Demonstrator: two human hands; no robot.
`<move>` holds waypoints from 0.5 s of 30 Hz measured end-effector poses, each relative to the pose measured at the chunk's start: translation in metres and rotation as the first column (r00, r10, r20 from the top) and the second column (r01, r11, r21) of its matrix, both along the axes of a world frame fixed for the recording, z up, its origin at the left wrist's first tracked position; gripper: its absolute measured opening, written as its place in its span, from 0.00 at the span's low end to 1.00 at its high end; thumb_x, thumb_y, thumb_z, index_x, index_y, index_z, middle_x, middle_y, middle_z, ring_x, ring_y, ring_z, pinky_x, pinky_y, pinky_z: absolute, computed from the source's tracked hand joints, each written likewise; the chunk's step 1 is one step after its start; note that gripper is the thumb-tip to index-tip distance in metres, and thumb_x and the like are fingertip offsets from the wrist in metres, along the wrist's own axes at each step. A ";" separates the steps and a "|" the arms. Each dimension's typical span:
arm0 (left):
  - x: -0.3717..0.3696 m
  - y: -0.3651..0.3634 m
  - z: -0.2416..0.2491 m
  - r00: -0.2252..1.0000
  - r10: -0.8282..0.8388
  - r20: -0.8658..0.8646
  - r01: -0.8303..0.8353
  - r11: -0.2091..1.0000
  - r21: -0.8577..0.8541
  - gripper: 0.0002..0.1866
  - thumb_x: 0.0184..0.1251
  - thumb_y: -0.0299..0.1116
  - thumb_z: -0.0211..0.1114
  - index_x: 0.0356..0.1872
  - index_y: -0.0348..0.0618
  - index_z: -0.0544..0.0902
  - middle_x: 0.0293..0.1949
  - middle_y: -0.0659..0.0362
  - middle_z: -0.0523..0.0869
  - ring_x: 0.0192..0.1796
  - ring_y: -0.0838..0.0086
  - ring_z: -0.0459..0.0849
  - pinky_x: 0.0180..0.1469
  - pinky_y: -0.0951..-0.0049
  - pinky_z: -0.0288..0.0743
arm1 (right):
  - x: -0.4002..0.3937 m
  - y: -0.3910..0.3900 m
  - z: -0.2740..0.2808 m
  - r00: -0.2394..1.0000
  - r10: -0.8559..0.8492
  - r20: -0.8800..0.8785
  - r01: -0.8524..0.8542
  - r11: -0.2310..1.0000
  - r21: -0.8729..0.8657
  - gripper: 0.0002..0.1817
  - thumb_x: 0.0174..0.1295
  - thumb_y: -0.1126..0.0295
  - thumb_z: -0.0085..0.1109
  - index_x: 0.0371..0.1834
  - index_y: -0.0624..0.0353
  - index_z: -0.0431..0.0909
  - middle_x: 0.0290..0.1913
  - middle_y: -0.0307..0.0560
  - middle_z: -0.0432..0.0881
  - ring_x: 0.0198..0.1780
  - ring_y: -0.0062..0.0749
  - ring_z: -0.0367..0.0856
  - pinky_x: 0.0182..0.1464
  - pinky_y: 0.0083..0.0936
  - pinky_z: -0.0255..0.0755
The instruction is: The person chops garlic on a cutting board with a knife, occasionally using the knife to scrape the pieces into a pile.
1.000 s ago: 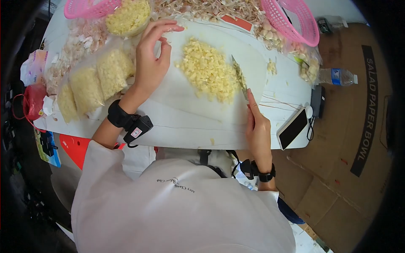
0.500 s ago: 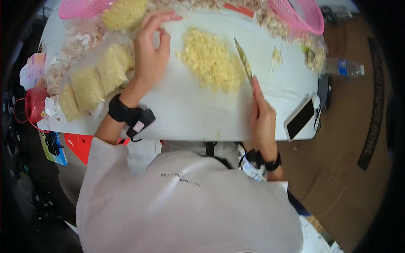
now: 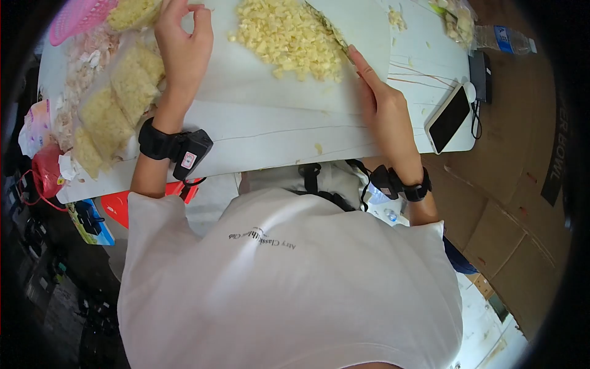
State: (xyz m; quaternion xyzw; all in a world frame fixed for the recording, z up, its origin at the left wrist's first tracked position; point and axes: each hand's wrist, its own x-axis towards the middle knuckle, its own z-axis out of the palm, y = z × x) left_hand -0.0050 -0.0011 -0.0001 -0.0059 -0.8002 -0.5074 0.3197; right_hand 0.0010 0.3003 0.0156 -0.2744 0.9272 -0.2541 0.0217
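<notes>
My right hand (image 3: 390, 101) grips a knife (image 3: 330, 27), index finger stretched along the top of the blade. Bits of pale yellow food cling to the blade, which lies along the right edge of a heap of chopped garlic (image 3: 286, 40). The heap rests on a white cutting board (image 3: 246, 92). To the left of the heap is my left hand (image 3: 184, 49), holding nothing that I can see. Its thumb stands apart from the fingers, which are partly cut off by the top of the view.
Clear bags of chopped garlic (image 3: 114, 111) lie at the left, by papery peelings (image 3: 80, 74) and a pink basket (image 3: 77, 18). A phone (image 3: 448, 120), a water bottle (image 3: 504, 40) and a bag of cloves (image 3: 455, 21) are at the right. A cardboard sheet (image 3: 510, 154) lies beyond the table.
The view has tilted down, so the table and both hands sit higher in it. The knife stays in my right hand beside the garlic heap. My left hand remains left of the heap.
</notes>
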 end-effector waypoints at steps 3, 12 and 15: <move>0.000 0.000 -0.002 1.000 -0.011 -0.003 0.011 0.999 0.040 0.20 0.58 0.10 0.45 0.47 0.34 0.80 0.55 0.54 0.79 0.54 0.72 0.79 0.48 0.78 0.71 | -0.001 -0.001 -0.001 1.000 -0.003 0.008 0.003 0.999 -0.039 0.38 0.60 0.82 0.55 0.74 0.39 0.65 0.26 0.55 0.78 0.25 0.48 0.78 0.30 0.40 0.72; 0.004 0.010 0.015 0.997 0.015 0.074 -0.021 0.997 0.075 0.21 0.56 0.09 0.45 0.46 0.34 0.80 0.54 0.54 0.79 0.55 0.71 0.78 0.52 0.76 0.71 | 0.000 -0.022 0.011 0.999 0.025 0.027 -0.027 0.998 0.059 0.37 0.63 0.79 0.55 0.76 0.38 0.62 0.23 0.53 0.77 0.22 0.48 0.77 0.28 0.41 0.73; -0.001 -0.001 -0.002 1.000 0.000 0.017 -0.001 0.998 0.065 0.21 0.57 0.12 0.46 0.47 0.37 0.81 0.56 0.54 0.80 0.57 0.70 0.79 0.52 0.75 0.73 | 0.002 -0.022 -0.001 0.999 0.050 -0.021 -0.047 0.991 0.124 0.36 0.64 0.78 0.54 0.76 0.37 0.62 0.24 0.53 0.77 0.22 0.48 0.77 0.28 0.41 0.73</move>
